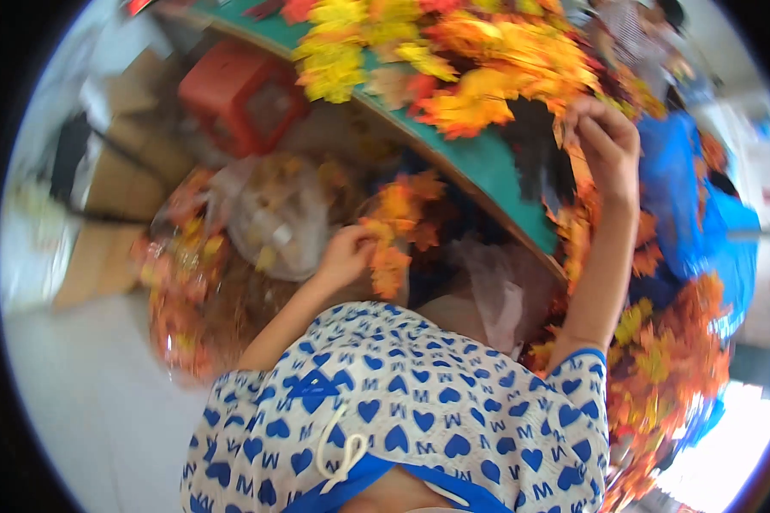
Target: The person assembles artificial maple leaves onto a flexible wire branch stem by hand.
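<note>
Orange leaves sit pinched in your L hand near the green table, R hand well apart by the leaf pile, grip unclear: prob. separating, next needing a gentle pull.

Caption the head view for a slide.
Left hand holds orange artificial leaves by a green table; right hand near the yellow-orange leaf pile on top.

Shirt: white, short-sleeved, printed with blue hearts and letters. Blue collar, white bow at 6 o'clock; blue cuff at 4; blue triangle at 7.
</note>
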Motion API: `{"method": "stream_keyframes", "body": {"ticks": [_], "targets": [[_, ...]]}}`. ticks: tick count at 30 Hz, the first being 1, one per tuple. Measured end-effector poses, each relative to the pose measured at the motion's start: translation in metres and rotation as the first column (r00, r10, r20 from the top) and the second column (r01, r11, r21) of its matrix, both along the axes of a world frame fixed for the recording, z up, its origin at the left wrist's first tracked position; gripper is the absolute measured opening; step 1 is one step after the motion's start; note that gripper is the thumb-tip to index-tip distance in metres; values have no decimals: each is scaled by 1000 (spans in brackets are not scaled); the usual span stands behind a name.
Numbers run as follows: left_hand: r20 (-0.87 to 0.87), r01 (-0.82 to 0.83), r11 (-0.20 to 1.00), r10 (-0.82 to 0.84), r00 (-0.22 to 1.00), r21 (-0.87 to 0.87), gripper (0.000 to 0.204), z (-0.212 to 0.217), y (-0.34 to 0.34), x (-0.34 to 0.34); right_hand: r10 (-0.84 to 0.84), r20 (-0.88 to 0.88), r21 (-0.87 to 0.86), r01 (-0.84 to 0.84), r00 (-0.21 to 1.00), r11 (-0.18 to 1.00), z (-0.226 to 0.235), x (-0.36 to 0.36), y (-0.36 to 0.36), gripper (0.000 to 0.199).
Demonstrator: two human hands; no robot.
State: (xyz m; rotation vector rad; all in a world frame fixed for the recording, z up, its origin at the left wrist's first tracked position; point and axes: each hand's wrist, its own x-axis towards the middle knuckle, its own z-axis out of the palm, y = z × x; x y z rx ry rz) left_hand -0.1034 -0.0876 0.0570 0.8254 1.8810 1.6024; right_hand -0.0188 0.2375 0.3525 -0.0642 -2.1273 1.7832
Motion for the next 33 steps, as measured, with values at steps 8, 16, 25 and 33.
{"method": "stream_keyframes", "body": {"ticks": [8, 16, 25, 33], "targets": [[75, 172, 978, -164, 984, -121, 16, -5, 4, 43, 576, 313, 764, -561, 755, 319, -77, -155, -207, 20], [211, 126, 984, -97, 973, -125, 16, -24, -10, 38, 152, -122, 970, 85, 981, 227, -32, -188, -245, 18], [203, 169, 978, -142, 969, -124, 16, -8, -1, 35, -552, 59, 998, -43, 832, 42, -115, -180, -34, 27], [153, 121, 984, -101, 983, -130, 16, -20, -5, 32, -544, -11, 1000, 1, 839, -18, -125, -187, 5, 33]]}}
